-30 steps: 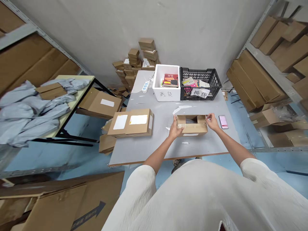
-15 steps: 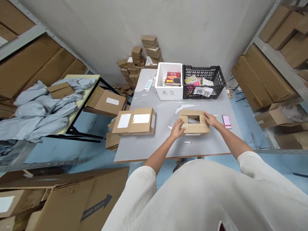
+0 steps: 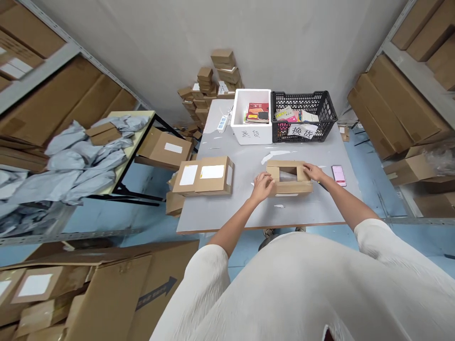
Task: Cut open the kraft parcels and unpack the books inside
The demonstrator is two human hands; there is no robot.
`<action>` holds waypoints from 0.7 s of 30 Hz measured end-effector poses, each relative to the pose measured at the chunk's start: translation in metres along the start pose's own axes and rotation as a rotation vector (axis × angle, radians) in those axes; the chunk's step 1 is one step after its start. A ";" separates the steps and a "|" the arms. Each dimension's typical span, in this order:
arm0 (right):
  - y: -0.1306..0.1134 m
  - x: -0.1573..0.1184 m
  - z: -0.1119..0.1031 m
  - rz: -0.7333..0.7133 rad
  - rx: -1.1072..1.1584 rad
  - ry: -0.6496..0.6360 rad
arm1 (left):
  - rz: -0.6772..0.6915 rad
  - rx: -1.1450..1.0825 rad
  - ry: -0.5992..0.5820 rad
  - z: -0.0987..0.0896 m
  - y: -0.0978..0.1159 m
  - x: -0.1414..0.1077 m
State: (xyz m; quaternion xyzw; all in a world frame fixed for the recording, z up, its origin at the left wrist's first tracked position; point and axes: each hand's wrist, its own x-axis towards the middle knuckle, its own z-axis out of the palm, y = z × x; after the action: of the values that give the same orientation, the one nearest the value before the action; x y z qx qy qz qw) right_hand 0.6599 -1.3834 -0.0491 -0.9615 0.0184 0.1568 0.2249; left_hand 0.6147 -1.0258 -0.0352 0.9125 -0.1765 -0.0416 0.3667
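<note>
A small cardboard box sits on the grey table in front of me, its end flaps folded in and a gap along its top. Something pale, like clear plastic, shows through the gap. My left hand is at the box's left end, fingers bent over its edge. At the right end, my right hand grips the flap by the upper corner. A thin dark object with a yellow end shows under my right wrist; whether I hold it is unclear.
Two labelled cardboard boxes stand left on the table. At the back are a white bin and a black crate with books. A phone lies right. Grey parcels cover a side table.
The view has shifted slightly, so the surroundings appear further right. My left hand has lifted its fingers a little at the box's left end. The right hand stays at its corner.
</note>
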 end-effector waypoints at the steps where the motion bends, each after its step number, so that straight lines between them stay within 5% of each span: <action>1: 0.000 0.000 0.000 -0.001 -0.013 -0.012 | 0.025 -0.003 -0.022 -0.003 0.003 -0.001; 10: -0.012 -0.007 0.007 0.043 -0.072 -0.029 | 0.210 0.148 -0.400 -0.008 0.002 -0.027; 21: -0.031 -0.012 0.019 0.055 -0.139 0.020 | 0.372 0.255 -0.428 0.039 0.008 -0.012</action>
State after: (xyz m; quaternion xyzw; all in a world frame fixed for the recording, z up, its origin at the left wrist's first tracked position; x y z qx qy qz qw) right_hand 0.6458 -1.3478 -0.0484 -0.9755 0.0364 0.1541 0.1528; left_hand 0.5932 -1.0522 -0.0591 0.8736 -0.4176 -0.1423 0.2052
